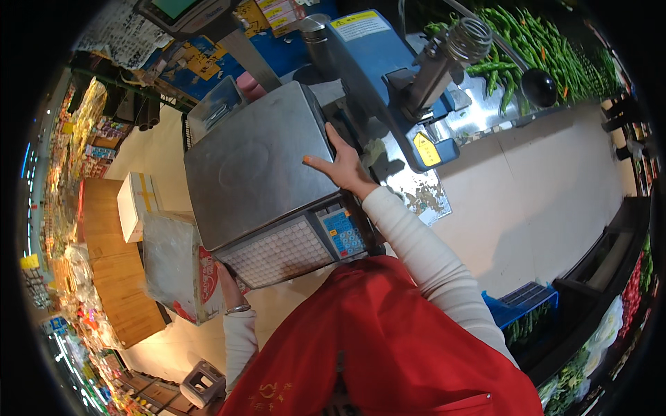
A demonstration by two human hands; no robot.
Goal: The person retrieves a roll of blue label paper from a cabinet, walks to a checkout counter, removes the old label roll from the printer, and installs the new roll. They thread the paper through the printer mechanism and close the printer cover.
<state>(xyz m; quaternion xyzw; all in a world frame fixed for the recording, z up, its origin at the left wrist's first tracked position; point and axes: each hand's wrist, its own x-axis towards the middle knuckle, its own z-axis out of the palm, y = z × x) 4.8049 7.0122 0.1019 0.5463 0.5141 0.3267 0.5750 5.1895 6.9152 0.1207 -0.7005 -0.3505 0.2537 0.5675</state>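
Observation:
A weighing scale with a flat steel platter [250,161] and a front keypad [281,255] stands before me, its screen on a post at the top. My right hand [346,164] lies at the platter's right edge, thumb and forefinger spread over the rim. At the scale's lower left corner is my left hand [228,286], a bracelet at its wrist; its fingertips are partly hidden, so its grip is unclear. Right of the scale stands a blue bag-sealing machine [374,57] with a metal spring and a lever ending in a black ball knob [539,87].
Green chili peppers [551,57] lie on the metal counter at upper right. Left of the scale are a wrapped box [171,260], a white box [135,205] and a brown tabletop [114,270]. A stool [203,384] and a blue crate [525,301] stand lower down.

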